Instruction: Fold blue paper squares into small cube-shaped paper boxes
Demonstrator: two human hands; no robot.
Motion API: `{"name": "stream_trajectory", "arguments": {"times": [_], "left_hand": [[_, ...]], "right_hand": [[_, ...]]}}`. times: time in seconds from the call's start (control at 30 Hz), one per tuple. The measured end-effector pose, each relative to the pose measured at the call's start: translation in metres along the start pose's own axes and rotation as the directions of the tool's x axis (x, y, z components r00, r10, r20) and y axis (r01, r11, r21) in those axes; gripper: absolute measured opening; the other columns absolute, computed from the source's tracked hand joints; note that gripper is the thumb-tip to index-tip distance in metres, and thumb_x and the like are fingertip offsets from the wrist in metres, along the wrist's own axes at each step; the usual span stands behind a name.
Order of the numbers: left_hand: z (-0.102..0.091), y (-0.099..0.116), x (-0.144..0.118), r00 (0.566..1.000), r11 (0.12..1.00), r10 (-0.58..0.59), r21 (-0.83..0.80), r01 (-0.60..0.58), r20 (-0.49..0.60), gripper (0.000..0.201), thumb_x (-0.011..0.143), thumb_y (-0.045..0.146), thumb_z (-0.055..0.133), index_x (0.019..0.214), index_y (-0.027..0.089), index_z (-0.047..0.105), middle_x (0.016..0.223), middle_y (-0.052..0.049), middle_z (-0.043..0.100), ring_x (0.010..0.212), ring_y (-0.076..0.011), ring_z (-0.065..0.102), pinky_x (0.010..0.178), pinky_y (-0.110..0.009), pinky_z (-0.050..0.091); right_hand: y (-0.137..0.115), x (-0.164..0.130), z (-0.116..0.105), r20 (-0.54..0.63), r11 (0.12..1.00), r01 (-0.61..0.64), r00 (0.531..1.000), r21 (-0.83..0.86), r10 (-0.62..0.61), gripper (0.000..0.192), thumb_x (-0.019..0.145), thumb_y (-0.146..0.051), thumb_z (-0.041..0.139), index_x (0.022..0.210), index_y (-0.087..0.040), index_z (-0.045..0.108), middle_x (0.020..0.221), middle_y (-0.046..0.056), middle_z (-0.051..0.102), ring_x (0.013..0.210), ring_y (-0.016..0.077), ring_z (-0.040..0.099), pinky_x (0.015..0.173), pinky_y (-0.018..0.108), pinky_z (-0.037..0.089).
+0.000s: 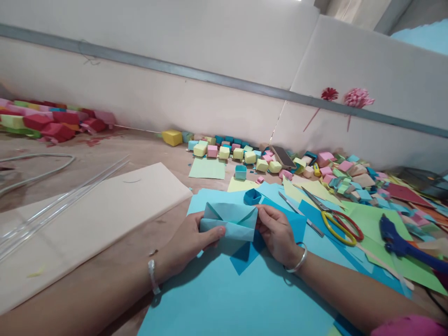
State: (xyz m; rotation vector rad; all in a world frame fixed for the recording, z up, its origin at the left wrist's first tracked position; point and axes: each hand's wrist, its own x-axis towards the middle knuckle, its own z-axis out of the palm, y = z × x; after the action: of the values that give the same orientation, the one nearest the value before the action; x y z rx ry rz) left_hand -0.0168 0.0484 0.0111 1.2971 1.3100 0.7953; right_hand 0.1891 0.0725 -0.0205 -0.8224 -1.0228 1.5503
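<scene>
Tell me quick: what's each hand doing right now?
Left hand: closed, pinching the left end of the folded light blue paper.
Right hand: closed, gripping that paper's right end.

Both my forearms reach in from the lower edge, bangled at each wrist, my left hand [191, 240] pinching with thumb stretched rightward along the front and my right hand [278, 233] curled closed, fingertips pointing leftward toward it.
</scene>
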Motion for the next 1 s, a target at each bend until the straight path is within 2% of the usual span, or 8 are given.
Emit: {"name": "stream_trajectory", "arguments": {"times": [0.13, 0.3, 0.5, 0.6, 0.77, 0.83, 1.0], "left_hand": [[0.0, 0.0, -0.002, 0.999, 0.999, 0.023, 0.047, -0.022, -0.023, 0.04, 0.065, 0.053, 0.068, 0.069, 0.016, 0.054, 0.055, 0.004, 0.052, 0.05, -0.0099, 0.042, 0.046, -0.021, 0.03], [0.0, 0.001, -0.004, 0.998, 0.992, 0.058, 0.112, -0.054, -0.037, 0.04, 0.065, 0.053, 0.069, 0.07, 0.016, 0.055, 0.056, 0.003, 0.055, 0.051, -0.011, 0.046, 0.047, -0.022, 0.033], [0.004, 0.006, -0.007, 0.991, 0.968, 0.087, 0.245, -0.059, -0.106, 0.038, 0.066, 0.052, 0.067, 0.065, 0.016, 0.056, 0.054, 0.003, 0.057, 0.051, -0.012, 0.048, 0.047, -0.022, 0.036], [0.006, 0.01, -0.009, 0.989, 0.957, 0.091, 0.285, -0.054, -0.118, 0.037, 0.065, 0.052, 0.067, 0.061, 0.017, 0.054, 0.051, 0.004, 0.055, 0.049, -0.0117, 0.046, 0.046, -0.022, 0.035], [0.008, 0.01, -0.01, 0.99, 0.943, 0.107, 0.325, -0.07, -0.096, 0.036, 0.065, 0.052, 0.066, 0.06, 0.018, 0.056, 0.052, 0.002, 0.059, 0.048, -0.0128, 0.049, 0.044, -0.022, 0.035], [0.008, 0.009, -0.01, 0.989, 0.942, 0.116, 0.325, -0.08, -0.094, 0.036, 0.064, 0.051, 0.066, 0.06, 0.018, 0.056, 0.051, 0.002, 0.058, 0.048, -0.0126, 0.049, 0.043, -0.022, 0.035], [0.004, 0.008, -0.009, 0.982, 0.958, 0.111, 0.278, -0.065, -0.153, 0.037, 0.065, 0.052, 0.068, 0.068, 0.016, 0.058, 0.055, 0.002, 0.059, 0.051, -0.0126, 0.05, 0.047, -0.022, 0.037]], "right_hand": [[0.002, 0.001, -0.001, 0.02, 0.999, 0.005, 1.0, -0.033, -0.004, 0.028, 0.078, -0.045, 0.071, 0.084, -0.018, 0.07, 0.069, 0.0, 0.059, 0.062, 0.0104, 0.052, 0.06, 0.022, 0.043], [0.005, 0.002, -0.004, 0.029, 0.972, 0.089, 0.996, -0.216, -0.085, 0.029, 0.084, -0.048, 0.064, 0.083, -0.018, 0.064, 0.066, -0.003, 0.05, 0.06, 0.0093, 0.046, 0.056, 0.021, 0.038], [-0.001, 0.001, 0.0, 0.03, 0.811, 0.211, 0.972, -0.546, -0.232, 0.034, 0.091, -0.047, 0.052, 0.071, -0.019, 0.053, 0.06, -0.004, 0.045, 0.057, 0.0104, 0.041, 0.053, 0.023, 0.033], [-0.003, 0.0, 0.003, 0.027, 0.752, 0.236, 0.96, -0.616, -0.279, 0.034, 0.092, -0.045, 0.049, 0.069, -0.02, 0.049, 0.058, -0.004, 0.045, 0.056, 0.0107, 0.04, 0.053, 0.024, 0.032], [-0.002, 0.002, 0.004, 0.001, 0.664, 0.245, 0.939, -0.706, -0.345, 0.031, 0.091, -0.042, 0.049, 0.069, -0.019, 0.051, 0.061, -0.003, 0.046, 0.059, 0.011, 0.041, 0.053, 0.024, 0.032], [-0.002, 0.003, 0.004, -0.005, 0.673, 0.239, 0.941, -0.7, -0.339, 0.032, 0.091, -0.042, 0.05, 0.069, -0.019, 0.051, 0.06, -0.004, 0.045, 0.057, 0.0107, 0.041, 0.052, 0.023, 0.033], [-0.004, 0.002, 0.006, 0.045, 0.84, 0.207, 0.976, -0.502, -0.213, 0.033, 0.088, -0.049, 0.053, 0.072, -0.02, 0.052, 0.058, -0.005, 0.047, 0.051, 0.0105, 0.048, 0.048, 0.023, 0.04]]}}
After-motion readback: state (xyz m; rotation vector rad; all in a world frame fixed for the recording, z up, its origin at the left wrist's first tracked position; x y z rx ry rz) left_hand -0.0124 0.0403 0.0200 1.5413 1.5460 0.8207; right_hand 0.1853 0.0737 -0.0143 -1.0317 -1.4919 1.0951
